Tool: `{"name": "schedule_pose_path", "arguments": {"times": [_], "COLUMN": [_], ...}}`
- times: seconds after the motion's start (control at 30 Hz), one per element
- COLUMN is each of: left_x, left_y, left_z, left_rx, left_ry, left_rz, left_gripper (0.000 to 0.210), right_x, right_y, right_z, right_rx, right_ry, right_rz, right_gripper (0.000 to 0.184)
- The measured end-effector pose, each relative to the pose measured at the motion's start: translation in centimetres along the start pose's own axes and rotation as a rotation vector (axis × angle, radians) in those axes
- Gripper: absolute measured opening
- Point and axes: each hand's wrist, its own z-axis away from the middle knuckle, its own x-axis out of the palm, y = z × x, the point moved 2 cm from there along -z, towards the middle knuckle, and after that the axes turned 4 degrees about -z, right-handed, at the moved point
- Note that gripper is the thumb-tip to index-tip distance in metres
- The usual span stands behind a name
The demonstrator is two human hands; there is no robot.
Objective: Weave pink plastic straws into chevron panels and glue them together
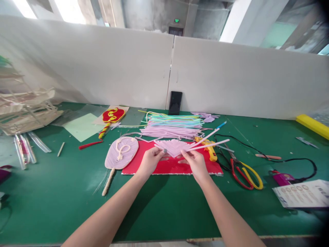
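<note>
My left hand (151, 159) and my right hand (195, 163) pinch the two sides of a lilac V-shaped piece made of pipe cleaners (175, 147). Loose stems stick out from its right end, past my right hand. It is held over a shiny red sheet (136, 163), which reflects my fingers. Left of my left hand lies a lilac pipe-cleaner fan (110, 157) with a beige twisted handle and a looped cord on its face. A yellow glue gun (212, 153) rests just beyond my right hand, partly on the sheet.
Behind the sheet lies a pile of pastel pipe cleaners (172, 132). A phone (175, 103) leans on the partition (102, 65). Red-and-yellow-handled scissors (246, 175) and a black cable (257, 151) lie at right. A red fan (113, 115) and a rack (25, 106) stand leftward.
</note>
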Motion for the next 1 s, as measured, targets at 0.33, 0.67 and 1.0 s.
{"name": "schedule_pose_path", "arguments": {"times": [0.33, 0.67, 1.0], "left_x": [0.1, 0.0, -0.9], "left_y": [0.0, 0.2, 0.2], "left_z": [0.0, 0.1, -0.4], "left_rx": [0.011, 0.032, 0.027], "left_ry": [-0.032, -0.015, 0.050], "left_rz": [-0.001, 0.014, 0.029], "left_gripper": [0.031, 0.031, 0.027], "right_x": [0.2, -0.2, -0.6], "right_y": [-0.3, 0.0, 0.0], "right_z": [0.2, -0.2, -0.4], "right_rx": [-0.006, -0.008, -0.011], "right_ry": [0.013, 0.005, 0.007], "right_rz": [0.002, 0.015, 0.028], "right_gripper": [0.031, 0.035, 0.034]}}
